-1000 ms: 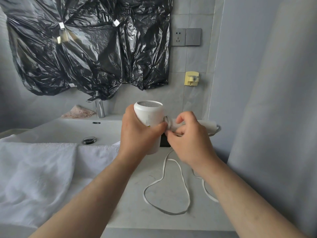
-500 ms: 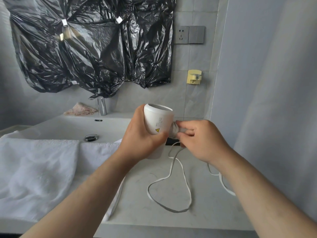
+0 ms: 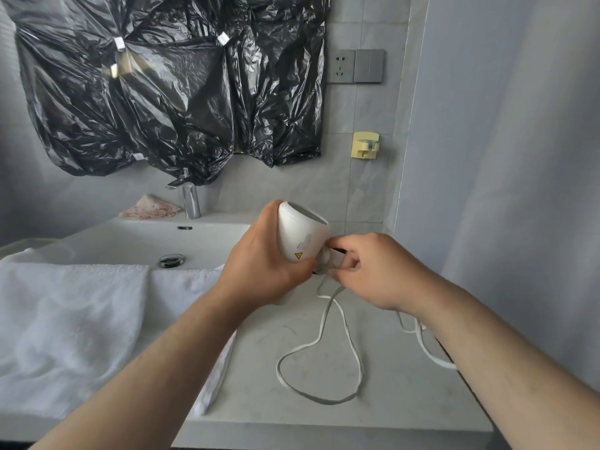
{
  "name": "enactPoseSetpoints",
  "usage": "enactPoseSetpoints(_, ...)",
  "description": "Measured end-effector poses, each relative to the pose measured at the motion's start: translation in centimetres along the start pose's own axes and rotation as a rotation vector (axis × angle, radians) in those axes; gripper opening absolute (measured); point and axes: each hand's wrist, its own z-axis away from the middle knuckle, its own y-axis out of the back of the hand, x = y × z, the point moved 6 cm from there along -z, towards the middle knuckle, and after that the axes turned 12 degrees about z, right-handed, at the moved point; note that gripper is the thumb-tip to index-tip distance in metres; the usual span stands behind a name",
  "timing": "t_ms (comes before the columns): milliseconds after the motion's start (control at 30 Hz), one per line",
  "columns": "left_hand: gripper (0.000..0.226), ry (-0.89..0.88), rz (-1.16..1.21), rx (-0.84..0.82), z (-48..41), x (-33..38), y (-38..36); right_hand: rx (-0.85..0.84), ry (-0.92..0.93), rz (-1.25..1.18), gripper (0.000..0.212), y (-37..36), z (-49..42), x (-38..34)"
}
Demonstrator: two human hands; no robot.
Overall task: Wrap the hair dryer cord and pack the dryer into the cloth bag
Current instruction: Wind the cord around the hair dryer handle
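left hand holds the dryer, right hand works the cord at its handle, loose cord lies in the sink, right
Not the sink: the head view shows the loose cord looped on the counter beside it. The rest holds: left hand on the dryer, right hand at the cord.

Yellow warning triangle (image 3: 297, 255) on hair dryer (image 3: 302, 233) (print illegible)

A single head-worn wide-angle view looks forward and down, close above both forearms; the worktop (image 3: 406, 401) lies below the fingers (image 3: 352, 263), the tiled wall (image 3: 367, 177) beyond them.
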Motion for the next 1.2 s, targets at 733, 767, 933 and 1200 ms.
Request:
enactPoseSetpoints(733, 0.106, -0.003, -0.144, -0.233, -1.7, 3.8, 0.7, 0.047, 0.001, -0.342, 0.004, 1.3, 0.2, 0.7)
enactPoseSetpoints(767, 0.111, -0.011, -0.208, -0.227, -1.7, 4.0, 0.6, 0.055, -0.004, -0.344, 0.004, 1.1, 0.3, 0.8)
enactPoseSetpoints(933, 0.112, 0.006, -0.207, -0.174, -2.0, 4.0, 0.5, 0.092, -0.03, -0.429, 0.025, 1.2, 0.4, 1.1)
enactPoseSetpoints(1200, 0.083, 0.022, -0.013, -0.214, -2.2, 3.4, 1.0, -0.09, 0.04, -0.329, 0.01, 2.0, 0.5, 1.0)
